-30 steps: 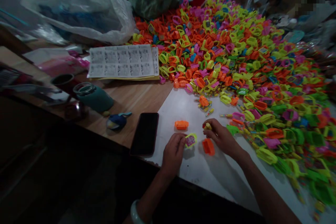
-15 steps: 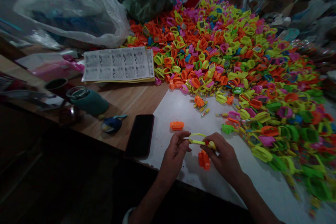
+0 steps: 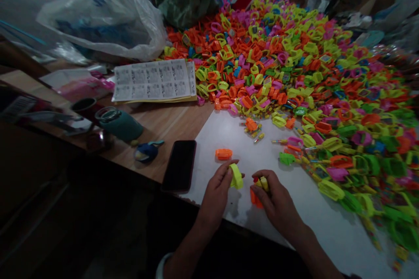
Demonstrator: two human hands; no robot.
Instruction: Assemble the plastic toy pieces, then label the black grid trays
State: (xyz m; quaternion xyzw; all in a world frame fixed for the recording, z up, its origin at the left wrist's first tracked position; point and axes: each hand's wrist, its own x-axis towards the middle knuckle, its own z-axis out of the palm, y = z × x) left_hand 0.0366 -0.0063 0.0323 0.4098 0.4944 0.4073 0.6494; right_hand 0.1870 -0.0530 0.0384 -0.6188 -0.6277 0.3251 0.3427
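My left hand (image 3: 214, 194) pinches a yellow-green plastic loop (image 3: 236, 177), shaped like a toy watch, between thumb and fingers. A short distance to its right, my right hand (image 3: 278, 196) is closed on a small yellow piece (image 3: 263, 184) with a red end; its exact kind is unclear. Beneath the right fingers an orange plastic piece (image 3: 255, 199) lies on the white sheet, partly hidden. Another orange plastic piece (image 3: 224, 154) lies just beyond my left hand.
A large heap of bright plastic loops (image 3: 262, 69) spreads across the back and right. Left of my hands are a black phone (image 3: 179, 165), a blue toy (image 3: 146, 152), a teal jar (image 3: 121, 124), and printed sheets (image 3: 152, 80). A clear plastic bag (image 3: 144, 30) stands behind.
The loop has turned from lying level between both hands to upright in my left hand. My right hand has come away from it, keeping the small yellow piece.
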